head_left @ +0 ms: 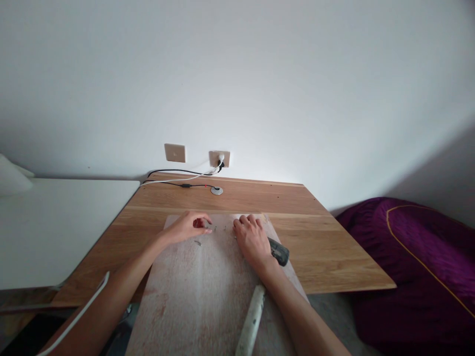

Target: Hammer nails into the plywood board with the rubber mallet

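My left hand hovers over the far left part of a wooden board, thumb and forefinger curved with a gap between them. Beside its fingertips a small nail stands in the board, and another thin nail is a little to the right. Loose nails lie just below that hand. My right hand rests palm down near the far right edge, fingers bent and somewhat apart, tips partly hidden. A hammer lies under my right wrist, its dark head to the right and its worn pale handle toward me.
The board lies on a wooden desk against a white wall. Cables run from a wall socket past a round desk grommet. At left stands a white table; at right, a purple cloth-covered item.
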### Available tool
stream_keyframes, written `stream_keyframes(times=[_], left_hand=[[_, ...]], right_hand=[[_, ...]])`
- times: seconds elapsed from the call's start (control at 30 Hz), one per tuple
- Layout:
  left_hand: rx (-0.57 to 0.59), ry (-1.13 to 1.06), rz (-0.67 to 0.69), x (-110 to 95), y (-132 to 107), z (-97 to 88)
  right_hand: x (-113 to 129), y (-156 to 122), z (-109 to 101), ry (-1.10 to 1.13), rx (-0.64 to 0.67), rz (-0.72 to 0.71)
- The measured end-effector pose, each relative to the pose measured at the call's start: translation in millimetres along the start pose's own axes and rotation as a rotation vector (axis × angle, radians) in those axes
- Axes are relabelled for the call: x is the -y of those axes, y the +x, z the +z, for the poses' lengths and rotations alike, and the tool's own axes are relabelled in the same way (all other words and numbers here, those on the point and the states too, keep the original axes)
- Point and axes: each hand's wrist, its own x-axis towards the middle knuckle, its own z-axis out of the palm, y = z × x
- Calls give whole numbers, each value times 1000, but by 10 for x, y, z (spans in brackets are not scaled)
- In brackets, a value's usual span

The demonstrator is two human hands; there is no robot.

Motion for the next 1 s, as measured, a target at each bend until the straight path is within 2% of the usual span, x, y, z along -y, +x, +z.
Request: stream_keyframes(times=[0.23, 0.57, 0.87, 1.0], left_hand=[[19, 74, -19, -20, -14, 49], [-14, 227, 90, -63, -5, 93], [-17, 249, 109, -58, -31, 69], [-17, 226, 76, -68, -40, 32]], right_hand=[[-8, -4, 3, 16, -2, -5], [-10, -14, -44, 54, -9, -17], [61, -33, -104, 74, -39, -23], [57, -38, -119, 61, -31, -24]])
